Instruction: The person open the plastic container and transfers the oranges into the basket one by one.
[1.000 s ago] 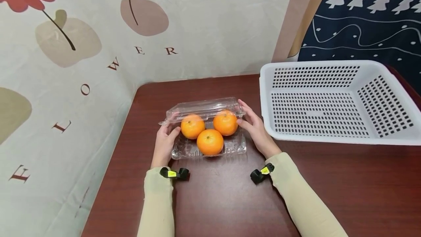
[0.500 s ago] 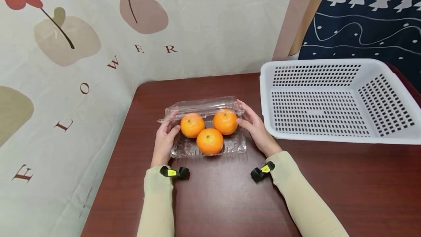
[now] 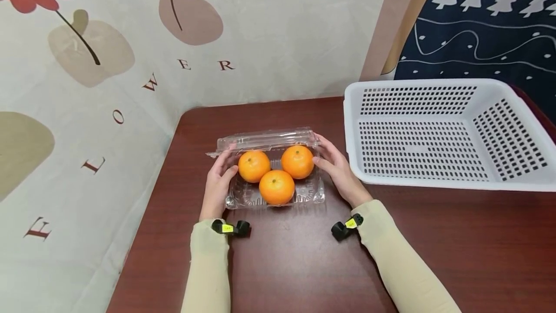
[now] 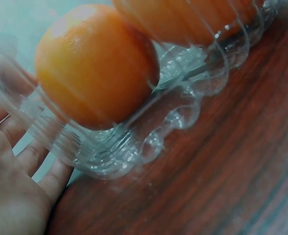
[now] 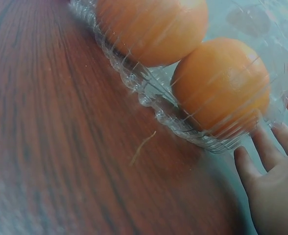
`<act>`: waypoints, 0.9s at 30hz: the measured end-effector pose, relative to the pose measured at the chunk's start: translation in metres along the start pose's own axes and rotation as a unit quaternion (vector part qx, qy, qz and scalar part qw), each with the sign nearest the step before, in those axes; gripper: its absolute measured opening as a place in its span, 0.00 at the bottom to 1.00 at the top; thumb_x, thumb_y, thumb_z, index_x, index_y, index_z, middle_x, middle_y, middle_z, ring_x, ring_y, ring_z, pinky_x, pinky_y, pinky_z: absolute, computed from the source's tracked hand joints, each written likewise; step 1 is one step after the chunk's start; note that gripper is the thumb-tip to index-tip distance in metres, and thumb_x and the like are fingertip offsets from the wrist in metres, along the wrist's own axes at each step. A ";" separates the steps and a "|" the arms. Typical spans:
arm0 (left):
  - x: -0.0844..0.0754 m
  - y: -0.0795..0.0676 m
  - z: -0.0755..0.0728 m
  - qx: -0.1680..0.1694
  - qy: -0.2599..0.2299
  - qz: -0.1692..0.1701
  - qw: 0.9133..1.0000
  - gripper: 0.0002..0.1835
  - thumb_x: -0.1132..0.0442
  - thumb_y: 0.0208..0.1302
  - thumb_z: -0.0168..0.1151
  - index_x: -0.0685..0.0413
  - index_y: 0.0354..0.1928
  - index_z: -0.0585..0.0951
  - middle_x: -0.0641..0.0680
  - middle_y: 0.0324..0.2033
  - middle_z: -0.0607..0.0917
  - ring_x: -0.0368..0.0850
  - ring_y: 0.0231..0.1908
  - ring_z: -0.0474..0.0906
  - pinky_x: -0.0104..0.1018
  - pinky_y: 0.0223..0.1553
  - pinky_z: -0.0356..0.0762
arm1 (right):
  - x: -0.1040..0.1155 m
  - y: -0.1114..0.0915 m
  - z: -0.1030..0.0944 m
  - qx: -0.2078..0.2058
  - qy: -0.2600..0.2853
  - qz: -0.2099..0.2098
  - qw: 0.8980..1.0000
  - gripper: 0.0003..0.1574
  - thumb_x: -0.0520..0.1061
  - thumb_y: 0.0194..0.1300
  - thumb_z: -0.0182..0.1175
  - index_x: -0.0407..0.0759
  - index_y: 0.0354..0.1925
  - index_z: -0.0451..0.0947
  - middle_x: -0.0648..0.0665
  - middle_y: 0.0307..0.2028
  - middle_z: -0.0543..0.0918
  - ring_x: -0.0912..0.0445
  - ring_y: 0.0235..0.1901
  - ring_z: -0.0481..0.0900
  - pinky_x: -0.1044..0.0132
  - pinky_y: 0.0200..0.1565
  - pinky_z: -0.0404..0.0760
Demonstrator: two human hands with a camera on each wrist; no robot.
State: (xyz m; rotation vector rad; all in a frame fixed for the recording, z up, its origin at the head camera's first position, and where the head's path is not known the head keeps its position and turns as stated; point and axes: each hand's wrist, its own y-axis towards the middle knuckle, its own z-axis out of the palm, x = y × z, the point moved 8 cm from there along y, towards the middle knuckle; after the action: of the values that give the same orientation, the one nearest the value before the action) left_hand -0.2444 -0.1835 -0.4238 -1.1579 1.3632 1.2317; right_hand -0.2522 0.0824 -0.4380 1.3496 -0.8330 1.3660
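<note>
In the head view, a clear plastic clamshell box [image 3: 307, 193] rests on the table with its lid [image 3: 267, 139] tilted up at the back. Three oranges [image 3: 276, 187] sit in the base, two behind and one in front. My left hand [image 3: 217, 185] lies along the box's left side, thumb by the left orange [image 3: 254, 166] and fingers reaching up to the lid. On the other side, my right hand [image 3: 339, 170] has its thumb by the right orange [image 3: 297, 162]. Both wrist views show spread, fairly straight fingers [image 4: 56, 180] [image 5: 266, 149] against the ribbed outer walls.
A white perforated basket [image 3: 425, 185] stands to the right, just beyond my right hand. The dark reddish-brown table [image 3: 282, 255] backs onto a printed cloth [image 3: 282, 37]. A black wrist strap [image 3: 232, 228] sits on my left sleeve.
The lid has tipped a little further back, its left corner rising away from the left orange. My left fingers shift slightly with it; the oranges and the base stay put.
</note>
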 end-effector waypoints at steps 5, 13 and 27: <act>-0.001 0.000 0.001 0.004 0.005 -0.001 1.000 0.25 0.68 0.64 0.48 0.43 0.63 0.65 0.46 0.61 0.66 0.48 0.58 0.64 0.30 0.54 0.64 | 0.001 0.000 0.000 0.001 -0.001 -0.014 1.000 0.33 0.39 0.63 0.51 0.49 0.65 0.56 0.51 0.64 0.58 0.54 0.62 0.58 0.57 0.58 0.62; -0.003 0.000 0.002 0.015 0.020 0.010 1.000 0.26 0.71 0.64 0.45 0.50 0.65 0.62 0.51 0.63 0.63 0.49 0.57 0.63 0.29 0.52 0.65 | 0.013 0.000 0.006 0.005 -0.032 -0.052 0.998 0.36 0.30 0.58 0.54 0.36 0.64 0.56 0.45 0.66 0.52 0.46 0.62 0.58 0.55 0.62 0.53; -0.001 0.001 0.001 0.016 0.011 0.009 1.000 0.27 0.74 0.64 0.43 0.51 0.65 0.62 0.50 0.63 0.63 0.49 0.57 0.64 0.26 0.51 0.66 | 0.026 -0.003 0.011 0.007 -0.051 -0.060 0.997 0.36 0.27 0.59 0.50 0.31 0.64 0.51 0.39 0.65 0.53 0.43 0.61 0.57 0.51 0.61 0.54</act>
State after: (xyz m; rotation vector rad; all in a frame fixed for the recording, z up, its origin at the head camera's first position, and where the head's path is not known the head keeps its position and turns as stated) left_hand -0.2450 -0.1824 -0.4226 -1.1437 1.4075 1.2087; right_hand -0.2427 0.0776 -0.4119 1.4663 -0.7966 1.2202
